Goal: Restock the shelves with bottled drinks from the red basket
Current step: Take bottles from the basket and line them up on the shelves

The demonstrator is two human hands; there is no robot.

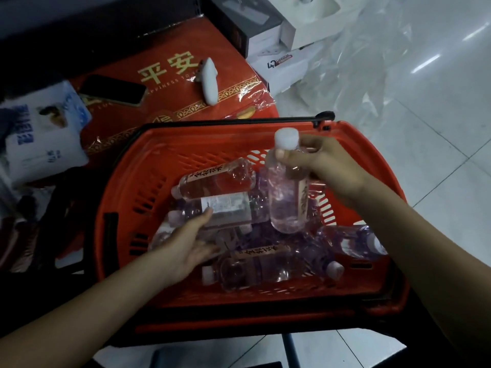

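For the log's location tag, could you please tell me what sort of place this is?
Probably a small shop or its stockroom: a red shopping basket holding bottles, boxes of goods piled beside it, and loose plastic wrap on a tiled floor.

A red gift box with gold Chinese characters and a gold patterned border lies flat at upper left. A black phone rests near its left edge and a white handheld device near its right edge. A white and blue soft package overlaps its left corner. Beyond, white cardboard boxes and crumpled clear plastic sheeting lie on a glossy pale tiled floor.
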